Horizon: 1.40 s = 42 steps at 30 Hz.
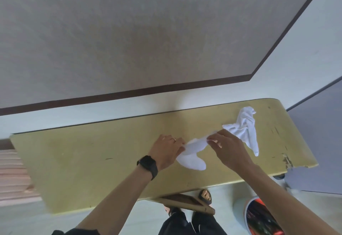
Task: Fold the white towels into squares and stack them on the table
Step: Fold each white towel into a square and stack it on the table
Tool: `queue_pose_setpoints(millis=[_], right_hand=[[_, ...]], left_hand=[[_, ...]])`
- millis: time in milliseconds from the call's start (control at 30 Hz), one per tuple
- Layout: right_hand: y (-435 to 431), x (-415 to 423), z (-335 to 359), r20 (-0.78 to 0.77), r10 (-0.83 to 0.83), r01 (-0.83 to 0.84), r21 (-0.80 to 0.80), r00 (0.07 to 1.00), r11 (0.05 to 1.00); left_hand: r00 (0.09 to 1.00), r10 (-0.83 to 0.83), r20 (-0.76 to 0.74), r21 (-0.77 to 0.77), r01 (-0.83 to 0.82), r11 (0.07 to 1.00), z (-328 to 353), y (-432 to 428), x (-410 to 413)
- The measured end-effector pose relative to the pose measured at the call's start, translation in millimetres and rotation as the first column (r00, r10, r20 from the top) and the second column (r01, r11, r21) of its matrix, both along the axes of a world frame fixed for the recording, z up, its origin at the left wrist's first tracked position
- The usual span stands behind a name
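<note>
Both hands pinch one white towel (192,158), frame centre: your left hand (166,151) at its left end, your right hand (229,149) at its upper edge; its lower part rests on the yellow table (74,160). Second towel (245,129) lies crumpled just beyond, right of centre.

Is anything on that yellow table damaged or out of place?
Yes. The table has a chip at its front right corner, where the yellow surface is broken away raggedly. Dark scratches mark the top nearby.
</note>
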State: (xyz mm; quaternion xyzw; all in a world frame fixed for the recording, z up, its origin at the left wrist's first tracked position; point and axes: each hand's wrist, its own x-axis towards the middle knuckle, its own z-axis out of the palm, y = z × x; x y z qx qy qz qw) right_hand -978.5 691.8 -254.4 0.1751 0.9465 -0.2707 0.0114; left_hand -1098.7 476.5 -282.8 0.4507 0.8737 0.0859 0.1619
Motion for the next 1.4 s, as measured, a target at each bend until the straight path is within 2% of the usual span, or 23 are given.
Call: queue_pose_setpoints(millis=[100,200,300,400,500,667,767,867,1033,1133,1200,1267,1333,1400], right_hand=[[7,-14,-12,-0.079,0.133,-0.118,0.167,0.988,0.979],[13,-36,-17,-0.091,0.232,-0.208,0.216,0.968,0.954],[15,-61,-15,-0.122,0.212,-0.18,0.229,0.97,0.957],[15,-78,-11,-0.088,0.158,-0.137,0.209,0.983,0.968],[20,-84,-9,-0.164,0.132,-0.098,0.201,0.978,0.975],[18,-74,-24,-0.292,0.131,-0.066,0.223,0.947,0.972],[13,-53,-47,-0.276,0.144,-0.081,0.229,0.95,0.97],[2,-22,-76,-0.17,0.119,-0.082,0.211,0.978,0.974],[-20,43,-131,0.067,0.122,-0.13,0.128,0.99,0.983],[-28,78,-153,0.233,0.172,-0.197,0.092,0.957,0.976],[-33,95,-163,0.303,0.271,-0.325,0.142,0.914,0.935],[-38,105,-163,0.386,0.308,-0.376,0.114,0.87,0.919],[-40,107,-160,0.35,0.251,-0.306,0.109,0.902,0.946],[-42,100,-156,0.385,0.135,-0.144,-0.005,0.913,0.989]], left_hand=[[0.995,-0.02,-0.096,-0.035,0.017,0.999,-10,-25,-17],[0.982,0.049,-0.185,-0.013,-0.053,0.999,-10,-41,-41],[0.95,0.113,-0.291,0.021,-0.112,0.994,-6,-51,-65],[0.911,0.182,-0.369,0.086,-0.161,0.983,1,-61,-82],[0.865,0.246,-0.437,0.131,-0.209,0.969,7,-69,-92],[0.797,0.27,-0.541,0.233,-0.166,0.958,1,-84,-90],[0.782,0.26,-0.567,0.265,-0.126,0.956,-18,-92,-68],[0.814,0.257,-0.521,0.255,-0.138,0.957,-45,-103,-35],[0.936,0.198,-0.29,0.061,-0.189,0.98,-96,-122,37],[0.974,0.151,-0.169,-0.089,-0.167,0.982,-118,-131,74],[0.988,0.13,-0.08,-0.187,-0.143,0.972,-127,-136,91],[0.987,0.162,-0.005,-0.211,-0.16,0.964,-131,-138,100],[0.983,0.181,0.017,-0.198,-0.174,0.965,-130,-136,98],[0.979,0.195,0.054,-0.168,-0.184,0.968,-126,-128,89]])
